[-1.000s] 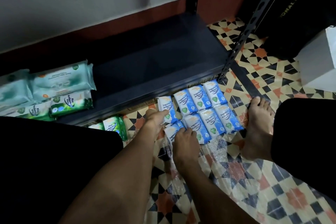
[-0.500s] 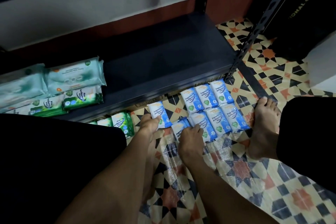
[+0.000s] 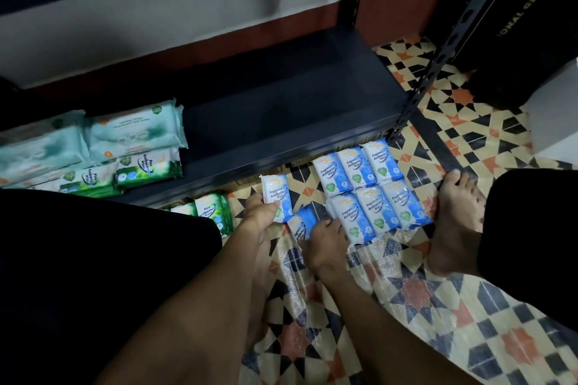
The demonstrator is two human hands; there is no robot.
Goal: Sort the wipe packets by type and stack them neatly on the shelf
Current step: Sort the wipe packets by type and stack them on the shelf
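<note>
My left hand [image 3: 261, 216] pinches a blue-and-white wipe packet [image 3: 276, 198] just above the tiled floor. My right hand [image 3: 325, 244] grips a second blue packet [image 3: 300, 225] lying tilted on the floor. To their right several blue packets [image 3: 369, 187] lie in two rows, partly in clear plastic wrap. Green pine packets [image 3: 214, 208] lie on the floor under the shelf edge. On the left of the dark shelf [image 3: 281, 122] sit pale teal packets [image 3: 134, 131] stacked on green pine packets [image 3: 147, 167].
A black perforated shelf post [image 3: 438, 59] rises at the shelf's right front corner. My bare right foot [image 3: 453, 219] stands beside the blue rows. A dark box [image 3: 525, 25] and a white object [image 3: 556, 109] stand at the right. Crumpled clear wrap [image 3: 312, 284] lies under my arms.
My left hand has drawn one blue packet leftward, away from the group. My right hand has stayed on the packet beside it. The view shifted slightly.
</note>
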